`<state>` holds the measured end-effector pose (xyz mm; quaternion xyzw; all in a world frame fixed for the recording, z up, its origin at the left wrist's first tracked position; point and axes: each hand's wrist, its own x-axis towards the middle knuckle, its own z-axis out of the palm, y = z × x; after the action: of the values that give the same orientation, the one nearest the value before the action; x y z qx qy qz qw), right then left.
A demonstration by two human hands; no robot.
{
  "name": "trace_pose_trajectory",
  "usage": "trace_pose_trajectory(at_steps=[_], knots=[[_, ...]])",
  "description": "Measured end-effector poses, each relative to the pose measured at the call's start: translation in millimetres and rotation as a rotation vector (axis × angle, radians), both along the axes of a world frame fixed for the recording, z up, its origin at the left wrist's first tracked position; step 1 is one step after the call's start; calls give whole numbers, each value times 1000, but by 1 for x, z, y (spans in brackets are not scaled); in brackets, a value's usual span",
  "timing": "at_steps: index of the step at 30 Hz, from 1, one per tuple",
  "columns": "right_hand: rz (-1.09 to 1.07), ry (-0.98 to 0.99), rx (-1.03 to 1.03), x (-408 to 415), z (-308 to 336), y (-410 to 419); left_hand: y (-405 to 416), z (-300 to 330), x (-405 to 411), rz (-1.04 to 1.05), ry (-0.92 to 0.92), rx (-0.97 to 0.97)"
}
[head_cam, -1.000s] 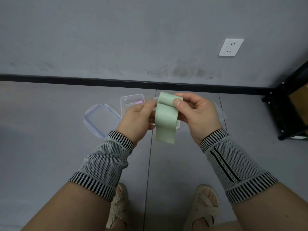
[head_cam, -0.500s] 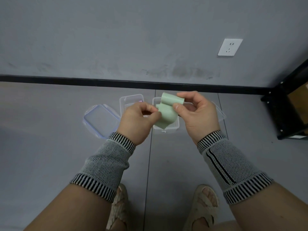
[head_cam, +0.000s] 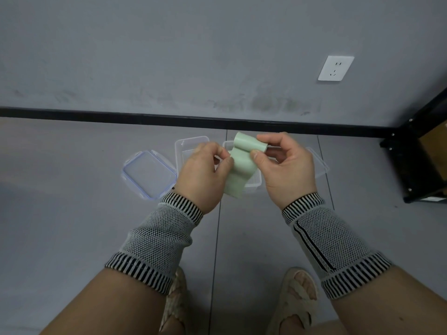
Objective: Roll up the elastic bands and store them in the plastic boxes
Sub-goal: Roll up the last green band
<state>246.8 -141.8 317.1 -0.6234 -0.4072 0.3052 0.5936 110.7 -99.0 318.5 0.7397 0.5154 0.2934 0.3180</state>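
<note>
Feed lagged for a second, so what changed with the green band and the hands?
The green band hangs shorter, more of it folded up at the top. Both the left hand and the right hand kept their grip. The plastic boxes and the lid stayed put.

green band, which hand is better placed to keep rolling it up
Right, probably. The right hand already pinches the rolled top of the green band; the left hand only pinches its side edge.

Setting: bare indoor room, exact type not identifiable. Evidence: smooth grey floor (head_cam: 72,213) with thin seams, plain scuffed grey wall (head_cam: 169,56), black skirting strip (head_cam: 121,116) along their junction, white wall socket (head_cam: 336,68) set low. Black metal shelving frame (head_cam: 416,163) at right edge suggests storage or utility use.
</note>
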Motion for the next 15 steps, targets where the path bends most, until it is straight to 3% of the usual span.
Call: trace_pose_trajectory(at_steps=[7, 15], knots=[[-1, 15, 0, 0, 1, 0, 0, 3, -1, 22, 1, 55], [-16, 24, 3, 2, 0, 0, 1, 0, -1, -37, 1, -123]])
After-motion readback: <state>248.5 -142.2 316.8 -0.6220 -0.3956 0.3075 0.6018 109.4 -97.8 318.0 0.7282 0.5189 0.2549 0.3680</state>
